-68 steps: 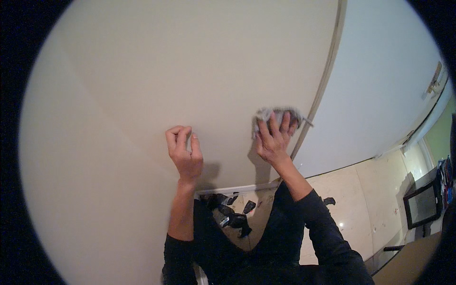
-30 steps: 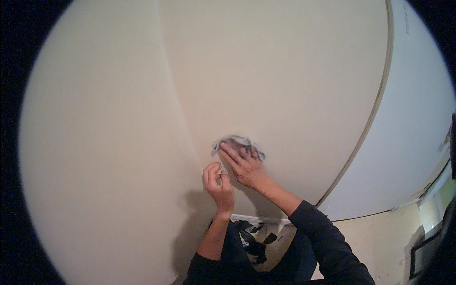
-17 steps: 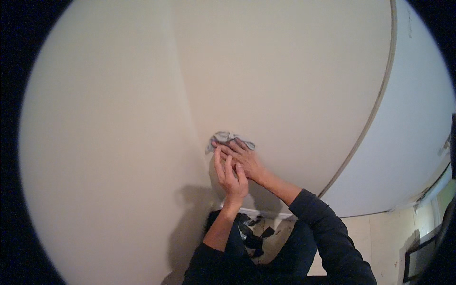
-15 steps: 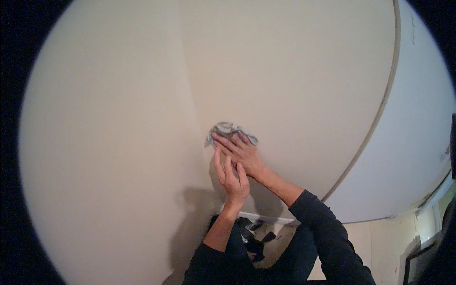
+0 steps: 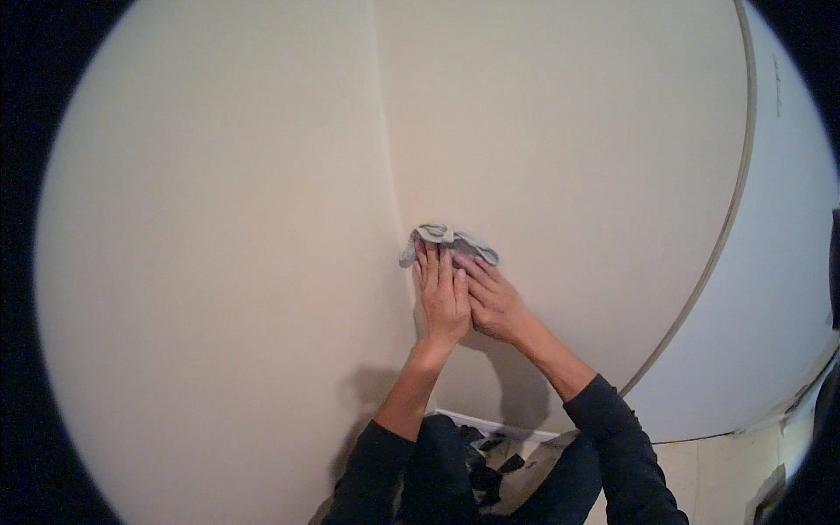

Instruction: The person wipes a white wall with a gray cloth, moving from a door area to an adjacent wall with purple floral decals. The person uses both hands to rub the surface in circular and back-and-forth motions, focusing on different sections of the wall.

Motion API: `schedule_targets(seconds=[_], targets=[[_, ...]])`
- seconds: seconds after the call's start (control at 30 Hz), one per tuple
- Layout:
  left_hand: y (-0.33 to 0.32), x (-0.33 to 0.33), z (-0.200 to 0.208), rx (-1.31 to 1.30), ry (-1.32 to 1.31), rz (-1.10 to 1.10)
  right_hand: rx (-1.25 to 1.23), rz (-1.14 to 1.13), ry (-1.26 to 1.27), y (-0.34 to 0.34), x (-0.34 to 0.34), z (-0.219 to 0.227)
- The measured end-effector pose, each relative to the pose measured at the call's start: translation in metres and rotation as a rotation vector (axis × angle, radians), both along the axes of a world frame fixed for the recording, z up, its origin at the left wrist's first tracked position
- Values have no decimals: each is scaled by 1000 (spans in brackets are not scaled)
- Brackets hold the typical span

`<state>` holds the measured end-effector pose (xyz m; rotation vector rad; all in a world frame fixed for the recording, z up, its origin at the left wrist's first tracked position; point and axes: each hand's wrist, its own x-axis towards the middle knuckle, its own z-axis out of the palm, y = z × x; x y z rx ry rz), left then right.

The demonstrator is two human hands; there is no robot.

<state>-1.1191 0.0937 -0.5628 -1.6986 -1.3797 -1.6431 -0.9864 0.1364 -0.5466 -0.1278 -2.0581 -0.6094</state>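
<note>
A crumpled grey-white cloth (image 5: 435, 233) lies pressed against the pale wall (image 5: 560, 157), just right of the inside corner. My right hand (image 5: 497, 302) holds it to the wall, fingers bent a little over its lower right part. Close beside it, my left hand (image 5: 444, 302) rests its straight, flat fingers on the cloth's lower left part. The two hands touch along their inner sides. Part of the cloth is hidden under the fingers.
A second wall (image 5: 219, 262) meets this one at the left. A thin trim strip (image 5: 731, 210) runs down the right side. Low down, a white baseboard (image 5: 499, 426) crosses behind my knees, with several dark scraps (image 5: 486, 477) on the floor between my legs.
My left hand has moved up from below the right hand and now lies on the cloth. My right hand has turned and shifted toward the cloth's right side. The view has shifted slightly.
</note>
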Motion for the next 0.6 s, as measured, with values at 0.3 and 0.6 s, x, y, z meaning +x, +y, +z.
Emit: schedule_targets(seconds=[0.3, 0.6], targets=[[31, -22, 83, 234, 177, 283, -261, 109, 166, -83, 44, -53], [42, -15, 59, 208, 162, 305, -407, 204, 173, -124, 28, -47]])
